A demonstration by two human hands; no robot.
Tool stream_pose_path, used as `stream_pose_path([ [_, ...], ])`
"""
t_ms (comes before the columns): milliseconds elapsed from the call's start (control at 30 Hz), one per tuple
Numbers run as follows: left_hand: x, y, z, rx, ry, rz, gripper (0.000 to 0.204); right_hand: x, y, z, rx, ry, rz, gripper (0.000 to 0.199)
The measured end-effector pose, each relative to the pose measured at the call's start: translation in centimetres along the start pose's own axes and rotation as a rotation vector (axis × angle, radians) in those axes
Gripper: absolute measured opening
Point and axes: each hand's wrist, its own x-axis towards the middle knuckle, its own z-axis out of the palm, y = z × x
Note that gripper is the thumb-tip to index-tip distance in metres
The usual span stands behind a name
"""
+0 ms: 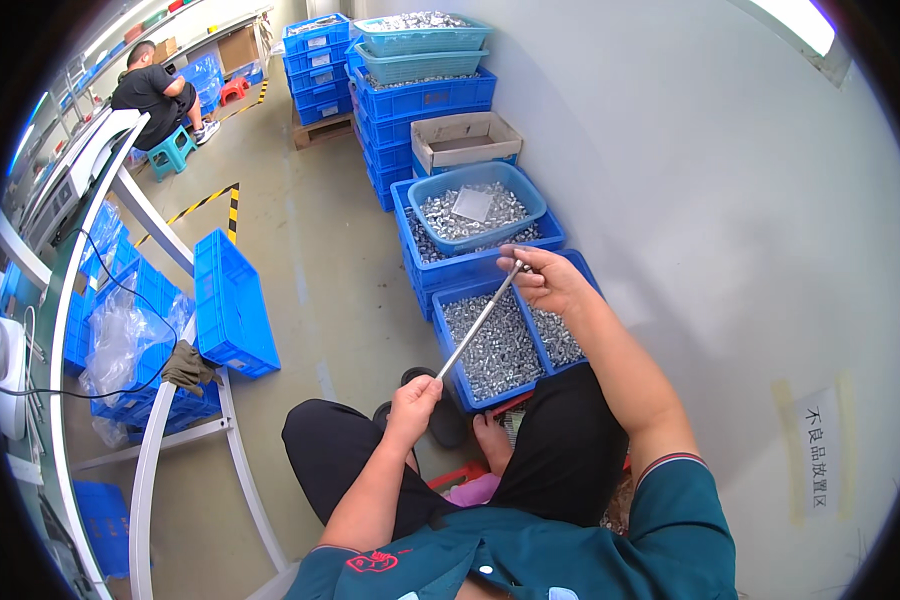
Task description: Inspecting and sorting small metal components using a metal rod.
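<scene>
A slim silvery metal rod (480,325) slants up and to the right between my hands. Its lower end sits in my left hand (413,408), whose fingers are closed around it above my left knee. At the upper end, the thumb and fingers of my right hand (548,280) pinch the rod's tip; whether a small part is there too is hard to make out. Below the rod stands a divided blue bin (462,392) filled with small silvery metal pieces (492,352). The bin rests just in front of my knees.
Beyond it, a light-blue basket (432,232) of metal pieces sits on stacked blue crates (410,285) along the white wall (770,250). A white-framed table (150,440) with a blue crate (232,305) is at left. A person (155,95) sits on a stool far left.
</scene>
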Motion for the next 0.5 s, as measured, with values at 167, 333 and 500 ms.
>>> stream_pose_path([
  [167,-0.1,-0.5,-0.2,0.045,0.012,0.022,0.026,0.0,0.2,0.1,-0.006,-0.025,0.019,0.017],
  [333,-0.3,0.4,0.0,0.037,0.029,0.007,0.027,0.3,0.2,0.0,-0.126,0.065,-0.012,0.016],
  [500,-0.4,0.8,0.1,0.015,0.02,-0.036,0.027,0.0,0.6,0.3,-0.121,0.051,0.008,0.021],
])
